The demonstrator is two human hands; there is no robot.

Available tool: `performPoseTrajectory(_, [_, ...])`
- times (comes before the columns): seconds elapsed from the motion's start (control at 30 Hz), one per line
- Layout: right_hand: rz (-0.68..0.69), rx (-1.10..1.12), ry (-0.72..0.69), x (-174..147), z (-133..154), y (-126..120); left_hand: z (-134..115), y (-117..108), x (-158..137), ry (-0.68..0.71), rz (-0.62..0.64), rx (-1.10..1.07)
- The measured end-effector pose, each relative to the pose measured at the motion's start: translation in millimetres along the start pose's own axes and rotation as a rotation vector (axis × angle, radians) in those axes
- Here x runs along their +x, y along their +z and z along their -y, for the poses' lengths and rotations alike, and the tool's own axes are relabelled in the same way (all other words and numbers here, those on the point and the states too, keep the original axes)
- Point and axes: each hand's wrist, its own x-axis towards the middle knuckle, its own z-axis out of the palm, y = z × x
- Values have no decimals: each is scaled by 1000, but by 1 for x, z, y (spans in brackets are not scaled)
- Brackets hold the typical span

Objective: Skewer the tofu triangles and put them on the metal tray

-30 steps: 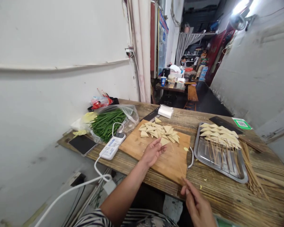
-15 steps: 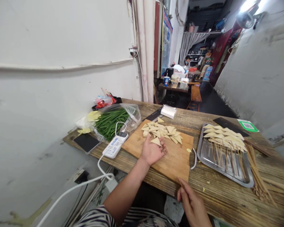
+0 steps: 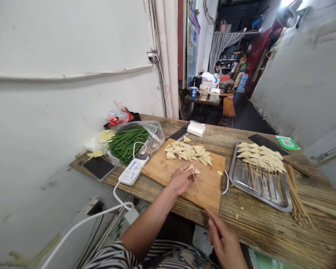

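The left hand (image 3: 180,181) partly hides the pale triangle (image 3: 195,170) in its grip. The tip of the skewer (image 3: 202,195) there is indistinct.

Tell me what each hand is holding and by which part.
The left hand holds a pale triangular piece; its exact grip is too small to tell. The right hand holds a thin skewer near the end closest to the person.

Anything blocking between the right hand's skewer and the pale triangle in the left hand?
Nothing visible: the skewer runs from the right hand over the cutting board toward the triangle in the left hand.
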Motion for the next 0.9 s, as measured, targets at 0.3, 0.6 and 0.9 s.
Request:
performPoseTrajectory(0.3, [14,-58,43,-1,2,-6,7,-8,7,-44,-6,-177])
performPoseTrajectory(0.6, [9,-100,13,2,0,-10,2,-4,6,-87,-70,-188])
performPoseTrajectory(0.9, [18,-83,-5,1,-3,-10,2,-5,8,-111,-80,-194])
